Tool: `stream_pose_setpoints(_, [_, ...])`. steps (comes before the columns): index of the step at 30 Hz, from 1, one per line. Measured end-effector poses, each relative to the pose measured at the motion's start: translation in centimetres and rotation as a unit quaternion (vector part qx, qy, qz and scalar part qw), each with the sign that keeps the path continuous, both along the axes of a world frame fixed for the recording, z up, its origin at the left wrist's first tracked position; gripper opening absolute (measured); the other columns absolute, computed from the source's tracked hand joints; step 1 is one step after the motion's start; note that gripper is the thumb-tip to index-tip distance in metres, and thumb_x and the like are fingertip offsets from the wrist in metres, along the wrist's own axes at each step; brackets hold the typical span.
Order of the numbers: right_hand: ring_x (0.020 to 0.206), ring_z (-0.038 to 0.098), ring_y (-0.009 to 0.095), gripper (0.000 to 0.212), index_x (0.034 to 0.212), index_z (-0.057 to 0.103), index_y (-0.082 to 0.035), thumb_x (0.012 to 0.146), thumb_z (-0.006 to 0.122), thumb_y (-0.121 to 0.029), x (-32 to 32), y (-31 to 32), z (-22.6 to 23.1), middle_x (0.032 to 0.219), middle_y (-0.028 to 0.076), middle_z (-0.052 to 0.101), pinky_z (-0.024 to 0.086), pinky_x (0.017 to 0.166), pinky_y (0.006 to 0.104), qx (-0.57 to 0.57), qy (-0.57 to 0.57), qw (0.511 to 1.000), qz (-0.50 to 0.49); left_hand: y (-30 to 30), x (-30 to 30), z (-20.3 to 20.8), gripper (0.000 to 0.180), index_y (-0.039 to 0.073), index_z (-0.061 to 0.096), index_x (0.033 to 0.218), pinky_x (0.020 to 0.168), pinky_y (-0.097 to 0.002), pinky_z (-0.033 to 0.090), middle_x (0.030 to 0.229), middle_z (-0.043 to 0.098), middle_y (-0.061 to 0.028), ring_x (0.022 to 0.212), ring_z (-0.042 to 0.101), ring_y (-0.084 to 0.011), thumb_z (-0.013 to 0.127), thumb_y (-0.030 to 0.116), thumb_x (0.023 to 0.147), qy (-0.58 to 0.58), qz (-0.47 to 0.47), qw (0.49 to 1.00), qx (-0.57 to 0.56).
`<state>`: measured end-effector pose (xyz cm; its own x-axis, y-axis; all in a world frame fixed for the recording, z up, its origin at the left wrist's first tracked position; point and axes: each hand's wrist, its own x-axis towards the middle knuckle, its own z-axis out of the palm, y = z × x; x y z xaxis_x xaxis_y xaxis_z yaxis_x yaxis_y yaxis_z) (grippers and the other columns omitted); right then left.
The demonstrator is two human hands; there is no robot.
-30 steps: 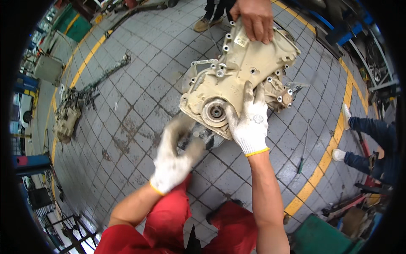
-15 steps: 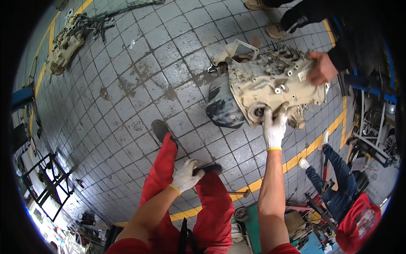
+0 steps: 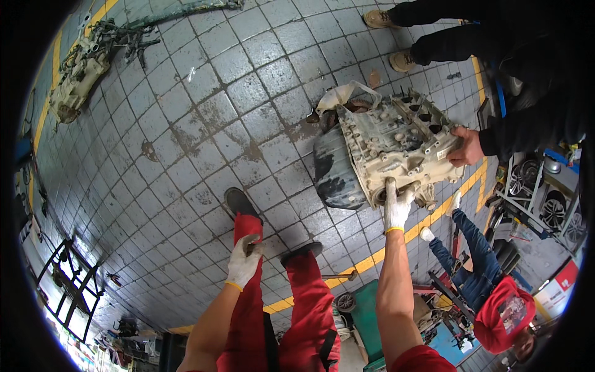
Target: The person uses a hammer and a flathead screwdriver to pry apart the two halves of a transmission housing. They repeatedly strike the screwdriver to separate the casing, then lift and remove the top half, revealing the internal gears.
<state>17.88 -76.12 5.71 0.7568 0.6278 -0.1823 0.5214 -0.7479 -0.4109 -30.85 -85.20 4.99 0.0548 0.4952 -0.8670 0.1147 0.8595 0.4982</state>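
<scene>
A large, dirty engine block [image 3: 396, 146] with a pale metal casing and a dark cover [image 3: 338, 167] on its left side is in front of me, to the right. My right hand [image 3: 398, 204], in a white glove with a yellow cuff, grips the block's near edge. Its fingers reach in beside a round opening, and the fingertips are partly hidden. A co-worker's bare hand [image 3: 466, 147] holds the block's right end. Over my left leg hangs my left hand [image 3: 244, 261], also gloved, with loosely curled fingers, the thumb apart and nothing visible in it.
Another dirty mechanical assembly [image 3: 77, 87] lies at the far left. A hammer-like tool [image 3: 341, 275] lies near my foot, beside a green surface [image 3: 367, 322]. The co-worker's boots [image 3: 403, 61] stand beyond the block. Another person in a red top [image 3: 505, 313] is at the lower right.
The engine block has tilted, showing more of its top, and shifted slightly nearer to me. My left hand has moved left, away from my right shoe. The co-worker's hand has moved lower on the block's end.
</scene>
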Motion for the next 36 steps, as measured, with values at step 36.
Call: stream_pose_setpoints(36, [0.148, 0.051, 0.033, 0.100, 0.171, 0.051, -0.018, 0.102, 0.062, -0.089, 3.2, -7.7, -0.2, 0.174, 0.007, 0.049, 0.042, 0.124, 0.0579, 0.105, 0.461, 0.821, -0.320, -21.6, -19.1, 5.3, 0.049, 0.011, 0.077, 0.139, 0.078, -0.0395, 0.061, 0.100, 0.083, -0.0073, 0.087, 0.076, -0.0186, 0.077, 0.046, 0.105, 0.179, 0.026, 0.939, -0.293])
